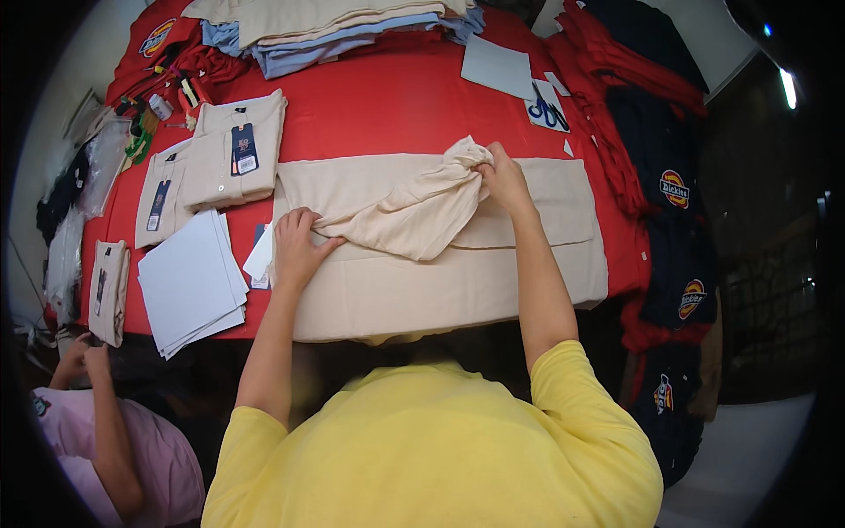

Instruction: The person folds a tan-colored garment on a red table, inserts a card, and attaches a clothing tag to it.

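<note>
the red desk [378, 110] bears at its near edge a beige garment [440, 299], long axis left-right, bunched fold [414, 211] pointing far-right; right grip [504, 180] clutches the fold, left grip [297, 249] touches the garment's left end, pinch unclear.

Straight beyond the fingers: open strip of red desk [378, 114], stopped by garment stack [343, 40]. Between left fingers [290, 220] and right fingers [491, 165]: bunched beige fabric [414, 216] blocks a low pass. On the wearer's side of both: flat beige cloth [440, 299], room to skim over. Just left of left fingers: white card [259, 255]; farther, tagged shirts [233, 172], paper sheets [189, 282]. Beyond right fingers, rightward: scissors [540, 109].
</note>
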Motion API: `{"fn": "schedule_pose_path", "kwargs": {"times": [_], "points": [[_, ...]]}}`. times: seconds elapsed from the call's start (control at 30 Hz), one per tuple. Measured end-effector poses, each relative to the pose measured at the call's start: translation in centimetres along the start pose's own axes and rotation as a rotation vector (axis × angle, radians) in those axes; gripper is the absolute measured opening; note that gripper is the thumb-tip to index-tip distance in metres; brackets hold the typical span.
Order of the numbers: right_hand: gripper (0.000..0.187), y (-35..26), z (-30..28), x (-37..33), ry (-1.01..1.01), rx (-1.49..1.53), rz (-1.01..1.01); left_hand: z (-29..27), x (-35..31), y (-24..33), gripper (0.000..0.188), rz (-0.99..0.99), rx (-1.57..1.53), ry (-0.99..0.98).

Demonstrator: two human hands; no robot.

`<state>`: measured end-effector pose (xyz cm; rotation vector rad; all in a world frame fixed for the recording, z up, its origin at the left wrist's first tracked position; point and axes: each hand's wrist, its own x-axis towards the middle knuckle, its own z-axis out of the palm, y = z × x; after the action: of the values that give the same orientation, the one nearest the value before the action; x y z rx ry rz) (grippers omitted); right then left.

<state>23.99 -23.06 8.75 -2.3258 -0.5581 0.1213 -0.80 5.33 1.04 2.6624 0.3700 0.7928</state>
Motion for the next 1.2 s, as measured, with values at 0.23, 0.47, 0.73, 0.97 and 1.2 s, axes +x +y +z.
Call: {"fn": "schedule_pose_path", "kwargs": {"times": [0.23, 0.47, 0.73, 0.97, 1.2], "points": [[0.055, 2.2, 4.8, -3.5, 0.277, -0.483, -0.214, 0.1, -0.2, 0.0, 0.055, 0.0, 0.001, 0.016], [0.061, 1.4, 8.2, -8.1, 0.167, -0.675, -0.32, 0.3, 0.3, -0.2, 0.055, 0.04, -0.019, 0.022], [0.05, -2.0, 5.4, -22.5, -1.179, -0.03, 0.038, -2.8, 3.5, -2.9, 0.052, -0.14, -0.279, -0.494], [0.058, 8.3, 18.5, -26.4, -0.717, 0.647, 0.378, -5.4, 6.9, -6.2, 0.046, -0.175, -0.54, -0.934], [0.055, -1.1, 8.1, -20.6, -1.216, 0.239, 0.287, -5.5, 5.4, -6.0, 0.055, -0.319, -0.542, -0.832]]}}
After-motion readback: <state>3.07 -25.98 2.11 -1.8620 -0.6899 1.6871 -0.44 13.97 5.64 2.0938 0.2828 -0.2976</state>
